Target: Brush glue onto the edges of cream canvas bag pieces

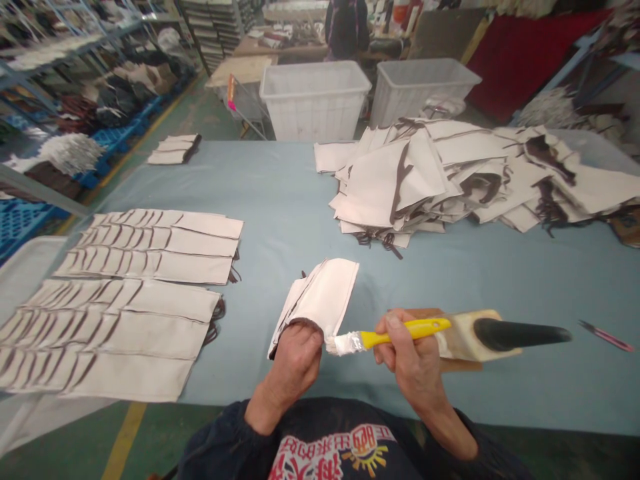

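My left hand (296,357) is closed on the near, dark-edged end of a cream fabric piece (327,290), which bends up from the blue-grey table. In my right hand (407,353) is the yellow handle of a brush (370,339). The white-coated bristles point left and are at the fabric's edge, right beside my left fingers. Just right of my right hand lies a brown board (460,366) with a pale, glue-stained container (457,337) and a black handle (520,335) on it.
Overlapping cream pieces with dark edges (200,317) lie in rows at left. A small stack (173,149) sits at far left. A large loose pile (425,173) covers the back right. Pink snips (607,336) lie at right. White bins (315,100) stand beyond the table (270,193).
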Motion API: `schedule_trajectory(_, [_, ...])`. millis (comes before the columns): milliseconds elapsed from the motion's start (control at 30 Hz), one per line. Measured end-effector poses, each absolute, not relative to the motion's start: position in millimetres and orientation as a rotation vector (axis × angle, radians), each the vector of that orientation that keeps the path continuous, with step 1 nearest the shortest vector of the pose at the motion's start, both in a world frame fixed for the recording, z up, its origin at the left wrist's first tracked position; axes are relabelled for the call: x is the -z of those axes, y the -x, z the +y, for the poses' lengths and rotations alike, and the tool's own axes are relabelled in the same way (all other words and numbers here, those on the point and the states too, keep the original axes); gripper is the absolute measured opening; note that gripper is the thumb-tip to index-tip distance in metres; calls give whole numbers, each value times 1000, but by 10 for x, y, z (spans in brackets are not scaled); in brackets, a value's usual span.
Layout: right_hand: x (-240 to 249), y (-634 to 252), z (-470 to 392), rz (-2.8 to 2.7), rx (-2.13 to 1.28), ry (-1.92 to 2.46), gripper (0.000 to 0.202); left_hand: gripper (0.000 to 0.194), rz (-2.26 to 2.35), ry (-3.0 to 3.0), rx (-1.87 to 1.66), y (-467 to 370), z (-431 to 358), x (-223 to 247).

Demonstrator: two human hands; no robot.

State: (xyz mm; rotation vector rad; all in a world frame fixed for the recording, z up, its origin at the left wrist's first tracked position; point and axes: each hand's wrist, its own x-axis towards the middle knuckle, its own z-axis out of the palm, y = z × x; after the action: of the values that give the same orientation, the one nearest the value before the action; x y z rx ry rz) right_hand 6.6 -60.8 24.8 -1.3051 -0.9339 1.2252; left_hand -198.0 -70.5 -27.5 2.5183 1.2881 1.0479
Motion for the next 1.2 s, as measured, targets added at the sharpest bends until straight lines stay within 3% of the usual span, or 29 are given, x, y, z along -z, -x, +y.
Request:
schedule_trajectory(267, [-284,-388,-553,-621,-1086,1335,42,27,1197,-2601,-817,2019,-431,60])
schedule_trajectory(433, [-217,-601,-558,-525,-1105,1321,34,22,1126,-2257,-509,1991,-569,374])
schedule_trajectory(700, [-65,-608,-573,-519,-1193,1337,36,24,1360,-1117,-754,2033,-1265,1344])
schedule_trajectory(967, [9,-608,-566,-486,-1311,1400,43,51,1660,-398,-989,1990,-1209,1637])
schedule_trajectory(1067, [-6,-623,-559,-493,-1322,1402,45,48,1702,-324,-1021,1895,-998,1654])
schedule_trajectory(1200, [-4,-697,-552,-472,-1356,1393,47,30,1757,-292,-1003,1776,-779,1671])
